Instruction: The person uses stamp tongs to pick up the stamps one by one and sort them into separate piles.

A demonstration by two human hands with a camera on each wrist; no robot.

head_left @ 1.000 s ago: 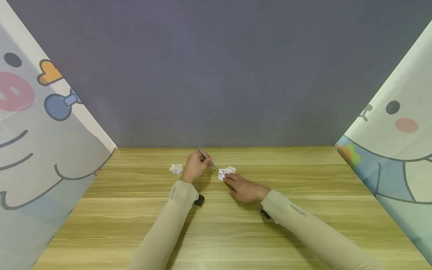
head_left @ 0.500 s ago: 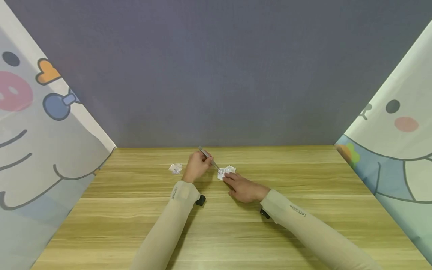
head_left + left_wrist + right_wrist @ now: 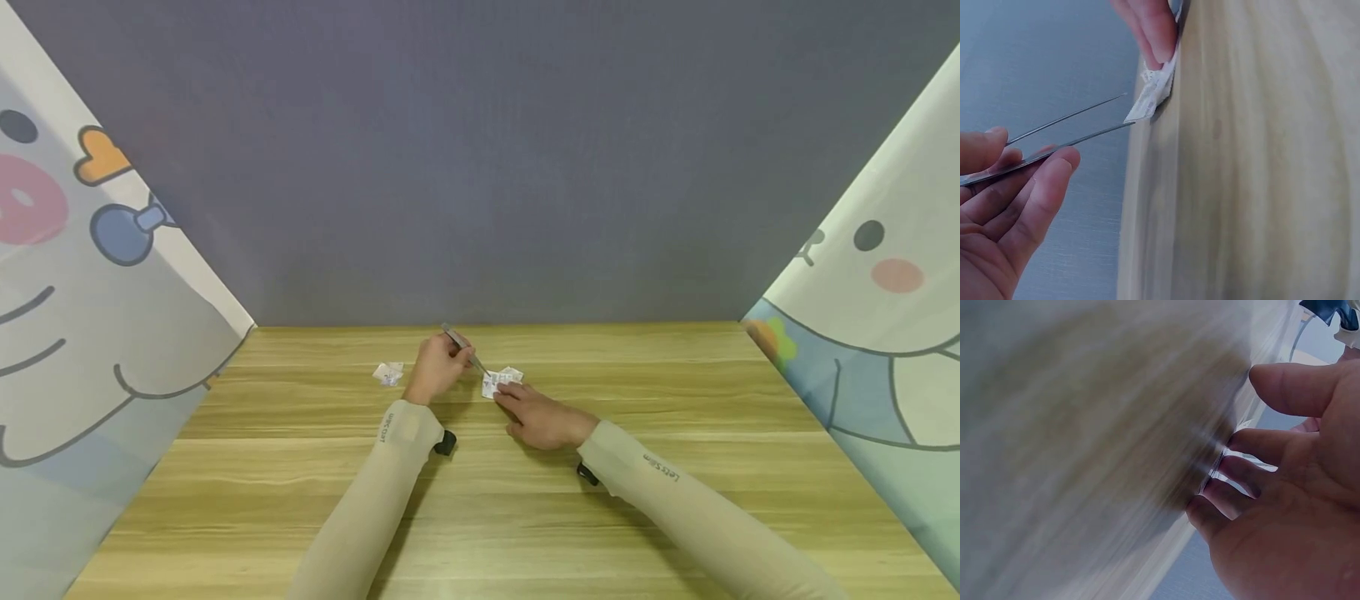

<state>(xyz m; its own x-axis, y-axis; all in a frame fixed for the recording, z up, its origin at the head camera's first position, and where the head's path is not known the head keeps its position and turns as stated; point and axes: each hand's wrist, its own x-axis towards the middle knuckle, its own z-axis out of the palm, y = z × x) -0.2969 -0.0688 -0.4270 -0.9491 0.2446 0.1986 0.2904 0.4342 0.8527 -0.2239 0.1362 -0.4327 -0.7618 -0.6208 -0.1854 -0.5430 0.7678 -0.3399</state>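
My left hand (image 3: 437,368) pinches a pair of metal tweezers (image 3: 467,352) between thumb and fingers. In the left wrist view the two prongs of the tweezers (image 3: 1063,147) stand apart, and the lower tip lies close to the corner of a crumpled white paper piece (image 3: 1152,97). Whether it touches cannot be told. My right hand (image 3: 546,420) rests its fingertips on that printed white piece (image 3: 490,384), holding it against the table. Another pale piece (image 3: 513,372) shows just behind, partly covered. In the right wrist view, the right hand's fingers (image 3: 1260,445) are extended onto the tabletop.
A small cluster of printed white pieces (image 3: 387,372) lies left of my left hand on the wood-grain table (image 3: 480,517). A grey panel (image 3: 480,167) rises along the table's back edge. Cartoon-printed sheets (image 3: 165,333) flank both sides.
The tweezers' tips have shifted slightly right, closer to the paper's upper left corner. My right hand stays on the paper. The head view has moved a little.
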